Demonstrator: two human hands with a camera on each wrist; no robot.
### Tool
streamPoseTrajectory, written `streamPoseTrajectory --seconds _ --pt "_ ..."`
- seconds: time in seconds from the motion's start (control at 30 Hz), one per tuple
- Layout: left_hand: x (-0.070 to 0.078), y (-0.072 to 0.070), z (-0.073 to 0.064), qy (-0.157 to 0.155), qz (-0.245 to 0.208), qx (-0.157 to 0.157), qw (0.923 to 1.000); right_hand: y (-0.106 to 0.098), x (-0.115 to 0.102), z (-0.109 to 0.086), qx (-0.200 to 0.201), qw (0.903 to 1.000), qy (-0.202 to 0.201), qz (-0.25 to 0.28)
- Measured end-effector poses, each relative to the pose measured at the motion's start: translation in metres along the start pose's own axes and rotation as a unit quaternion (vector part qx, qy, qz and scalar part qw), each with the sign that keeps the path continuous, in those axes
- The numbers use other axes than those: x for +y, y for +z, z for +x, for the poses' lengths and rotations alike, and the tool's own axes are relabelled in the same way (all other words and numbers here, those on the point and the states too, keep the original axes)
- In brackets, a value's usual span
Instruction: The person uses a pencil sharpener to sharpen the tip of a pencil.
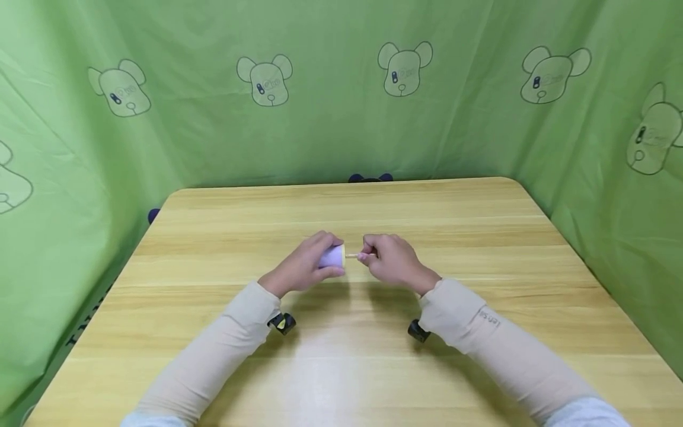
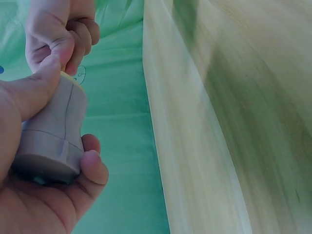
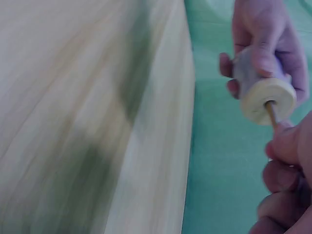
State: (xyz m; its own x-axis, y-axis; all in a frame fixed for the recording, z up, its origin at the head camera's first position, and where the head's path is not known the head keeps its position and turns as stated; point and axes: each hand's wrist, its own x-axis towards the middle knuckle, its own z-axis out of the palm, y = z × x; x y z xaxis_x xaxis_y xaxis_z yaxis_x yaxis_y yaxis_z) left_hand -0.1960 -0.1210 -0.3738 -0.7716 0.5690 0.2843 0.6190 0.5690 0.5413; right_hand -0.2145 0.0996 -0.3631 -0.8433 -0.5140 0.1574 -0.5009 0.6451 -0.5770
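Observation:
My left hand (image 1: 305,262) grips a small lavender pencil sharpener (image 1: 332,257) above the table, its fingers and thumb wrapped round the body. The sharpener's cream end (image 3: 258,103) has a round hole and faces my right hand (image 1: 393,261). A thin wood-coloured pencil (image 3: 272,114) enters that hole, and my right thumb and curled fingers pinch it close to the sharpener. The pencil's inserted end is hidden inside. In the left wrist view, the sharpener (image 2: 70,114) shows a waisted grey-looking body with a dark base against the palm.
A light wooden table (image 1: 341,379) with rounded far corners lies under both hands. Green curtains (image 1: 331,136) with bear-head prints hang behind it and on both sides. Small black wrist cameras (image 1: 418,331) sit below the cuffs of both sleeves.

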Motion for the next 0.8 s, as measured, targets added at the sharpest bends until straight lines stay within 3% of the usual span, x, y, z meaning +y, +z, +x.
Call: streamPoseTrajectory --seconds 0.13,0.23,0.33,0.4,0.47,0.6,0.7,0.8 --pt "0.001 0.003 -0.002 0.005 0.016 0.008 0.9998 -0.002 -0.002 0.002 -0.035 0.9978 0.047 0.031" --pt "0.001 0.003 -0.001 -0.001 0.019 0.012 0.9997 0.0 -0.003 0.003 -0.028 0.9974 0.059 0.029" --pt "0.0 0.0 0.003 -0.018 0.01 0.007 0.9998 0.007 0.0 0.002 0.023 0.9993 0.01 -0.027" --pt "-0.001 -0.004 0.005 -0.035 -0.012 0.0 0.9993 0.012 0.002 0.002 0.079 0.9928 -0.052 -0.073" --pt "-0.002 -0.01 0.007 -0.057 -0.043 -0.011 0.9974 0.016 0.006 0.003 0.145 0.975 -0.121 -0.117" --pt "-0.004 -0.021 0.008 -0.103 -0.114 -0.037 0.9875 0.022 0.013 0.007 0.253 0.9227 -0.238 -0.167" --pt "-0.005 -0.027 0.009 -0.128 -0.157 -0.062 0.9772 0.025 0.016 0.01 0.319 0.878 -0.296 -0.198" --pt "-0.005 -0.03 0.01 -0.141 -0.206 -0.083 0.9647 0.027 0.018 0.013 0.389 0.8288 -0.328 -0.233"
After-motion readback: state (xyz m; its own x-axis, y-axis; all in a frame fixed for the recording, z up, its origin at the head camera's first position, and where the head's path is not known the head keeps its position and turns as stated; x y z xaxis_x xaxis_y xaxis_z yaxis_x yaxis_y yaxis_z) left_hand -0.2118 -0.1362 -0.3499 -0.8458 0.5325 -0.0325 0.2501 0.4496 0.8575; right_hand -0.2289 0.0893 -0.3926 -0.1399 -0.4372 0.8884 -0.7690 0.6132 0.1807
